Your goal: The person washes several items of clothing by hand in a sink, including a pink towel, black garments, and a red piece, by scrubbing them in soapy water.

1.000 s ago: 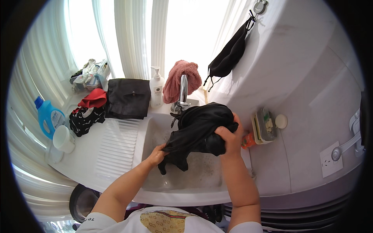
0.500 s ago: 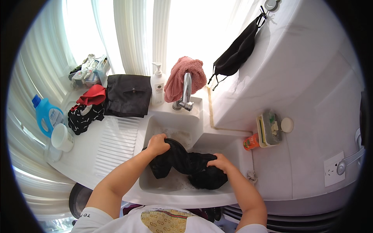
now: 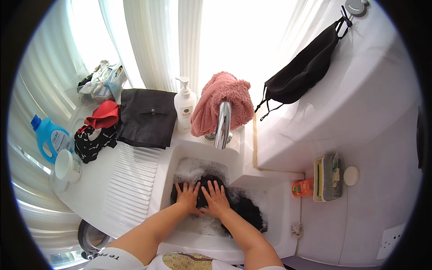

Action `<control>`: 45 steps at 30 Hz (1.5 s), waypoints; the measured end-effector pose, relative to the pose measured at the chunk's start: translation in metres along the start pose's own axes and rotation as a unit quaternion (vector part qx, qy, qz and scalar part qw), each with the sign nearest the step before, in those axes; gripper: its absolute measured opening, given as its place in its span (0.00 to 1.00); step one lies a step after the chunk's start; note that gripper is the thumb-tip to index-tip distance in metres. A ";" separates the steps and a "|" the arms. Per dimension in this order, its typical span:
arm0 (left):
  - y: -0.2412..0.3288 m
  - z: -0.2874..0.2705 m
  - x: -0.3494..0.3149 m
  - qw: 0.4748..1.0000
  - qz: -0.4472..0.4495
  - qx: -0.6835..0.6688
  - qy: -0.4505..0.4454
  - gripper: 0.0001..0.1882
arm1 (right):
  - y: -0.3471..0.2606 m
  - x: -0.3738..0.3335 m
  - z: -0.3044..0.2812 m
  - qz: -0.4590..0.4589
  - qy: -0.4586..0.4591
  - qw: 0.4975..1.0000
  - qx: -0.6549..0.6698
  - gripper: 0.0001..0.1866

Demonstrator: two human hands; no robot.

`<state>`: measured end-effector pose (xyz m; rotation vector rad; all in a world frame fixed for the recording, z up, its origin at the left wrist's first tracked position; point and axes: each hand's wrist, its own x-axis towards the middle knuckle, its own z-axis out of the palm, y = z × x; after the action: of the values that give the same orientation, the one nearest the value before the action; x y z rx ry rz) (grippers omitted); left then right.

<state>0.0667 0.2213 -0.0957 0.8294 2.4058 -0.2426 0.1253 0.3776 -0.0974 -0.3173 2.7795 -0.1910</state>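
A wet black garment lies bunched in the white sink, partly under sudsy, greyish water. My left hand presses down on its left part with the fingers spread. Close beside it, my right hand rests flat on the cloth, fingers also apart. Neither hand grips the fabric. The garment's right end spreads through the foam toward the sink's right side. What kind of garment it is cannot be made out.
Behind the sink stands a chrome faucet draped with a pink towel, beside a white pump bottle. Folded dark cloth, a red cloth and a blue detergent bottle sit left. An orange bottle stands right.
Both hands have let go of the black garment they held up, and now press it down in the water with spread fingers. The right hand moved left, beside the left one. The view has shifted.
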 end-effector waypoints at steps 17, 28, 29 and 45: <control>-0.001 -0.005 0.019 0.984 -0.033 -0.125 0.123 0.30 | 0.038 -0.039 -0.013 0.155 0.136 0.978 0.039 0.38; -0.025 -0.038 -0.051 0.770 -0.035 -0.607 0.193 0.37 | 0.035 -0.063 -0.039 0.244 0.156 0.887 0.360 0.24; -0.026 -0.025 -0.050 0.745 -0.048 -0.640 0.183 0.39 | 0.030 -0.068 -0.060 0.222 0.195 0.871 0.393 0.22; -0.039 0.000 -0.048 0.851 0.083 -0.450 0.259 0.35 | 0.001 -0.071 -0.068 0.035 0.109 0.935 0.337 0.56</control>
<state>0.0739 0.1661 -0.0685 0.6643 2.4476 1.2349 0.1672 0.4022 -0.0116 -0.0195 2.7134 -1.1834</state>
